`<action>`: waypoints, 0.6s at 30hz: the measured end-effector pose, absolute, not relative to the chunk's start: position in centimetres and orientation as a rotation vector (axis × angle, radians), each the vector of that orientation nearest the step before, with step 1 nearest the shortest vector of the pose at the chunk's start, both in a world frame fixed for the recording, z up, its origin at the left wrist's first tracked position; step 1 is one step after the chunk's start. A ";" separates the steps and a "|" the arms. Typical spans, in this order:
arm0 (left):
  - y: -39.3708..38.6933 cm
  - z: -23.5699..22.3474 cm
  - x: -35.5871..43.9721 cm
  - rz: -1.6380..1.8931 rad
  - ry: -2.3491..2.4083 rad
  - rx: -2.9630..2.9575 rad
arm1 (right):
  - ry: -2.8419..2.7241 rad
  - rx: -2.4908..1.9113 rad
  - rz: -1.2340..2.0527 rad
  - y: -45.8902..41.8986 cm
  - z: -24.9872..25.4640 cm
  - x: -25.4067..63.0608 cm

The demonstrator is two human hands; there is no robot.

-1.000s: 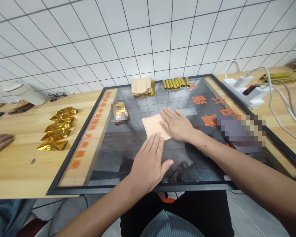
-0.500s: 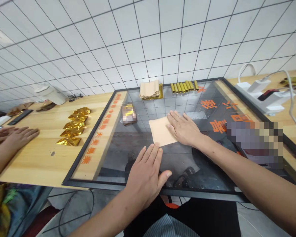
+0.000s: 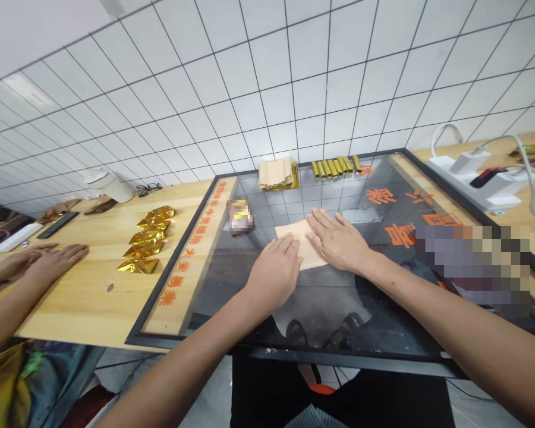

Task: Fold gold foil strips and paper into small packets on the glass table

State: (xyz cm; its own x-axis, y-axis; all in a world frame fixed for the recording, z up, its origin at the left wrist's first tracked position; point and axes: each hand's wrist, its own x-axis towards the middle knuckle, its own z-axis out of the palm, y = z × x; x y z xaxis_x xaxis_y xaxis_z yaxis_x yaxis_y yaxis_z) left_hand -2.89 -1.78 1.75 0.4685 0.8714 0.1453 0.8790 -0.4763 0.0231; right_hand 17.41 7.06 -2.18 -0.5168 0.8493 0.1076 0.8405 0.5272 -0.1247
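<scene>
Paper sheet (image 3: pixel 305 245) — left hand (image 3: pixel 273 273), right hand (image 3: pixel 337 241) atop

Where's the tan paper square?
In the head view, the tan paper square lies on the glass panel, under the left hand and right hand.

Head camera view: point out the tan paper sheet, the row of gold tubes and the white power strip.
tan paper sheet (image 3: pixel 314 260), head view, its uncovered lower corner
row of gold tubes (image 3: pixel 336 168), head view, middle of the row
white power strip (image 3: pixel 502 199), head view, its white casing
</scene>
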 end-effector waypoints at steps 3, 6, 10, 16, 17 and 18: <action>-1.9 1.0 -3.1 -0.041 -1.645 -2.556 | -2.600 -1.450 0.080 7.0 -2.2 17.4; -2.5 0.4 -3.4 0.006 -1.652 -2.497 | -2.597 -1.446 0.079 7.0 -2.2 17.5; -3.1 0.4 -4.2 -0.050 -1.686 -2.418 | -2.579 -1.434 0.106 7.0 -2.2 17.4; -1.8 2.6 -3.1 -0.137 -1.710 -2.341 | -2.574 -1.456 0.125 6.9 -1.9 17.2; -1.4 2.9 -2.4 -0.168 -1.663 -2.367 | -2.576 -1.457 0.125 6.9 -1.8 17.2; -0.9 2.9 -1.7 -0.189 -1.631 -2.404 | -2.580 -1.456 0.126 6.9 -1.7 17.2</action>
State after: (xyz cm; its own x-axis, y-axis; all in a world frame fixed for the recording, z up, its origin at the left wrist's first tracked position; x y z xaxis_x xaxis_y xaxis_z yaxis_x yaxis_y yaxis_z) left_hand -1.75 -0.89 2.91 0.3724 0.8982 0.2337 0.9278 -0.3542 -0.1171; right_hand 17.20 6.93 -1.72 -0.5061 0.8552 0.1114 0.8403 0.5181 -0.1595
